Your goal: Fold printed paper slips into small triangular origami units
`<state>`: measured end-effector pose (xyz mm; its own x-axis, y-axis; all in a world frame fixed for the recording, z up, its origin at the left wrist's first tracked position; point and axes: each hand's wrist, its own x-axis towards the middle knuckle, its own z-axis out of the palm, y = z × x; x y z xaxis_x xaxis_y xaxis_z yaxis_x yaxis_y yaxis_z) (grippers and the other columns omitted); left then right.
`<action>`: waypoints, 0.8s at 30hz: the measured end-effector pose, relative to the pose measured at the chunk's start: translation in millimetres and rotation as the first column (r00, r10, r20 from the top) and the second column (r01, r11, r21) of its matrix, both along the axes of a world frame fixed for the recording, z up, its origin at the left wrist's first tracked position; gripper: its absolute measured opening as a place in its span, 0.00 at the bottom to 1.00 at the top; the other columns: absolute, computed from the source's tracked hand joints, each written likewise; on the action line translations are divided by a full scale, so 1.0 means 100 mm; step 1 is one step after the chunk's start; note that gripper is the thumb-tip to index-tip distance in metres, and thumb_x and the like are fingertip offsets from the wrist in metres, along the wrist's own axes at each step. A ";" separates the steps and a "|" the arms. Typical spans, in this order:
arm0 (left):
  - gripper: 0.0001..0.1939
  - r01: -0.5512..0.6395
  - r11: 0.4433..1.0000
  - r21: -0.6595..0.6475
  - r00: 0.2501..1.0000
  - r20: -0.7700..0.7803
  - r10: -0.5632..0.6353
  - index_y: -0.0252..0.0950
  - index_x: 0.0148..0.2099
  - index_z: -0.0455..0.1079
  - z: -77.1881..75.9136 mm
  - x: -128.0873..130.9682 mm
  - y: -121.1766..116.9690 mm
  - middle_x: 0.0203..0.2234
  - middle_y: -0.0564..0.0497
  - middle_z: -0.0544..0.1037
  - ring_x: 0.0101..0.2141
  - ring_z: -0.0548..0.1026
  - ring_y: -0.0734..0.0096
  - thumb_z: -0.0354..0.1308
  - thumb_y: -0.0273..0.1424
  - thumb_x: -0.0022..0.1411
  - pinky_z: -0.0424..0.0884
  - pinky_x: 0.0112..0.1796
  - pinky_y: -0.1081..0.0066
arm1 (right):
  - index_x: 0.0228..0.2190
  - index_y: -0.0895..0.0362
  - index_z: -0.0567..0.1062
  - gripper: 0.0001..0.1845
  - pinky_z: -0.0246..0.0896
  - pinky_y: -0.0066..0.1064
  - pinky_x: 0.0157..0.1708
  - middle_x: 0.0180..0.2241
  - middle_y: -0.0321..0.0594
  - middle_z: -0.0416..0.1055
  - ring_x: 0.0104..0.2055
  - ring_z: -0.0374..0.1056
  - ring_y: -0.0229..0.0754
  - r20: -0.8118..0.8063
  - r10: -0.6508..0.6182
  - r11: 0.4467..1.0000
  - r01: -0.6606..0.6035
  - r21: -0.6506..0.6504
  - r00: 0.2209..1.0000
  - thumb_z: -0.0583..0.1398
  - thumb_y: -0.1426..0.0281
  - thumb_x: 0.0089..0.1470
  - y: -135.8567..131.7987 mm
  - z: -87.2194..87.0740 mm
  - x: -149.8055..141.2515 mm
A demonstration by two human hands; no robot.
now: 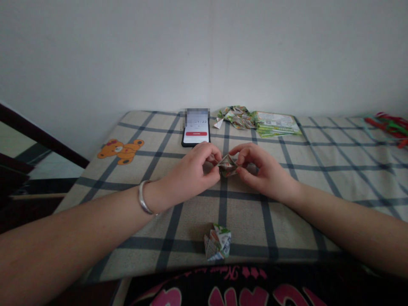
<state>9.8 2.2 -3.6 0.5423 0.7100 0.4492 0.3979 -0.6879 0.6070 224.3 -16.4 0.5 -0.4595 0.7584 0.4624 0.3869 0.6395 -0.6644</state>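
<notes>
A small folded paper piece (pixel 227 165), made of printed paper, is held between both hands over the middle of the table. My left hand (pixel 202 168), with a silver bangle on its wrist, pinches the left side of the piece between thumb and fingers. On the right side, my right hand (pixel 259 168) grips the paper in a similar pinch. Nearer to me, a folded paper shape (pixel 218 242) of several pointed parts lies by the table's front edge. My fingers cover part of the held piece.
A phone (pixel 196 134) with a lit screen lies beyond my hands. Beside it are a pile of folded paper pieces (pixel 237 117) and a stack of printed sheets (pixel 279 123). A red and green item (pixel 389 125) sits far right. The checked tablecloth (pixel 191 208) carries a bear picture (pixel 121 151).
</notes>
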 end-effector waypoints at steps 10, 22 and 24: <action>0.11 0.091 0.972 -0.216 0.985 0.161 -0.056 0.35 0.43 0.64 -0.02 0.00 0.04 0.36 0.51 0.72 0.37 0.74 0.73 0.50 0.22 0.57 0.72 0.39 0.68 | 0.34 0.55 0.66 0.12 0.67 0.37 0.43 0.47 0.44 0.66 0.44 0.68 0.40 -0.141 0.019 0.988 -0.040 -0.147 0.990 0.54 0.81 0.47 0.08 -0.09 0.06; 0.06 0.084 0.995 -0.050 0.996 0.033 -0.082 0.36 0.40 0.65 -0.03 0.00 0.04 0.36 0.52 0.70 0.37 0.70 0.73 0.54 0.24 0.60 0.71 0.41 0.68 | 0.39 0.55 0.75 0.12 0.68 0.38 0.42 0.48 0.44 0.72 0.44 0.71 0.45 0.289 -0.169 0.964 0.098 0.246 0.942 0.61 0.73 0.49 -0.03 0.02 0.03; 0.06 0.087 0.996 -0.005 0.996 -0.011 -0.087 0.36 0.40 0.65 -0.01 0.00 0.02 0.36 0.52 0.70 0.37 0.70 0.74 0.54 0.23 0.60 0.70 0.40 0.69 | 0.38 0.54 0.77 0.10 0.67 0.41 0.43 0.47 0.43 0.73 0.44 0.71 0.47 0.369 -0.232 0.944 0.117 0.308 0.900 0.62 0.69 0.51 -0.03 0.03 0.02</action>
